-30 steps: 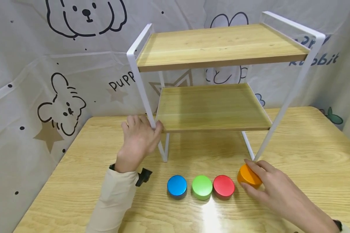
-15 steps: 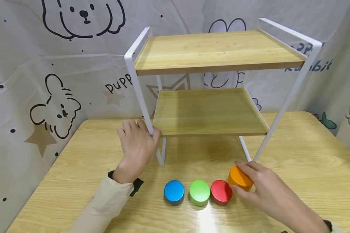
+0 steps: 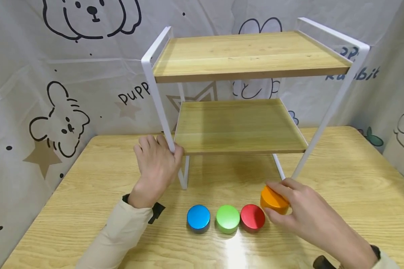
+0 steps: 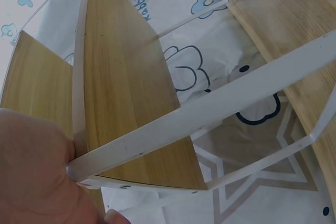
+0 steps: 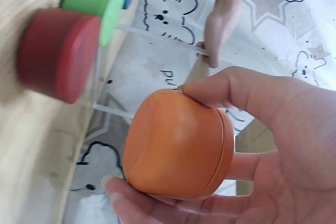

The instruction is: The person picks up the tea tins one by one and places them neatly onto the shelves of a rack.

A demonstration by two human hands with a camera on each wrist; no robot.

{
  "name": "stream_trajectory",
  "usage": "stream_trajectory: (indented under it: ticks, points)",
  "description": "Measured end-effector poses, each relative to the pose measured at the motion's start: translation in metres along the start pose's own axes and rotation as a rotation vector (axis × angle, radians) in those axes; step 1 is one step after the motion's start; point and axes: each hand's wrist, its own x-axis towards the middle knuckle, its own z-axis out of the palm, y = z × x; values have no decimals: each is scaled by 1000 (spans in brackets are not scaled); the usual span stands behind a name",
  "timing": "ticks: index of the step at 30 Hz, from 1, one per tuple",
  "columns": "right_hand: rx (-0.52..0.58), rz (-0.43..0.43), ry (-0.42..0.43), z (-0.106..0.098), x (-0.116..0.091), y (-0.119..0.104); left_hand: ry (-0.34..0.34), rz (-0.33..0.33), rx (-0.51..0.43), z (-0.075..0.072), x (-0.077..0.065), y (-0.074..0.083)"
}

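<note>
My left hand grips the front left white post of a two-tier wooden shelf rack, at the corner of its lower board. In the left wrist view the palm lies against that post. My right hand holds a small round orange tin between thumb and fingers, beside the rack's front right foot. The right wrist view shows the orange tin tilted, its lid seam toward the palm. Left of it on the table stand a red tin, a green tin and a blue tin.
The rack's top board sits between raised white side rails. A pale curtain with cartoon drawings hangs behind the wooden table. A dark rounded object shows at the bottom edge, near the right wrist.
My right hand has brought the orange tin a little left, closer to the red tin, and slightly up. The left hand keeps its grip on the post. The head view has shifted slightly.
</note>
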Motion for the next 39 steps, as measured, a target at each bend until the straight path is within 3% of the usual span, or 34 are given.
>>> stream_trajectory:
  ticks: [7,14,23,28,34,39]
  points:
    - [24,-44,72,-11,14,-17,-164,-37,-35,0,4,2]
    - [135,-87,131,-19,29,-27,-224,-28,-48,-1,6,2]
    - [194,-130,185,-27,52,-43,-372,-51,-125,-3,11,-3]
    - [241,-122,173,-23,73,-53,-354,-50,-132,-2,9,-4]
    - [236,-199,233,-15,101,-64,-323,-33,-144,-3,7,-6]
    - [225,-237,216,-8,120,-71,-310,-29,-138,-3,7,-8]
